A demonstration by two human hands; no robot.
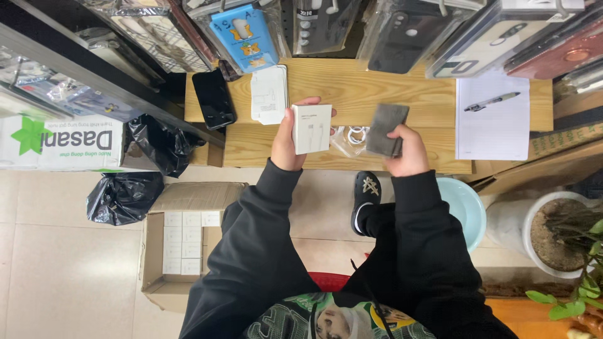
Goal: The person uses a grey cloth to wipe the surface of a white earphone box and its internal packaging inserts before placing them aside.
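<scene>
The small white box (312, 129) stands upright in my left hand (287, 143), held over the front edge of the wooden counter (377, 94). My thumb is behind it and my fingertips wrap its far edge, so the fingers are clamped on the box. My right hand (409, 150) is clamped on a folded grey cloth (386, 130), pinched along its lower edge, with the upper part standing free.

Between my two hands, on the counter, lies a clear bag with coiled white cable (353, 137), just beside the box. Further left lie a flat white package (270, 94) and a black phone (214, 98), near each other. At the right end sits a white sheet (492, 125) with a pen (492, 101) on it. Packaged phone cases (244, 34) hang above.

Below, on the floor, an open carton (182, 251) holds rows of similar white boxes.

Risk assessment: the box is gripped by its edges only; in my judgement a loose hold could let it slip past the counter edge to the floor. The free cloth could also brush the clear bag and drag it off the edge.
</scene>
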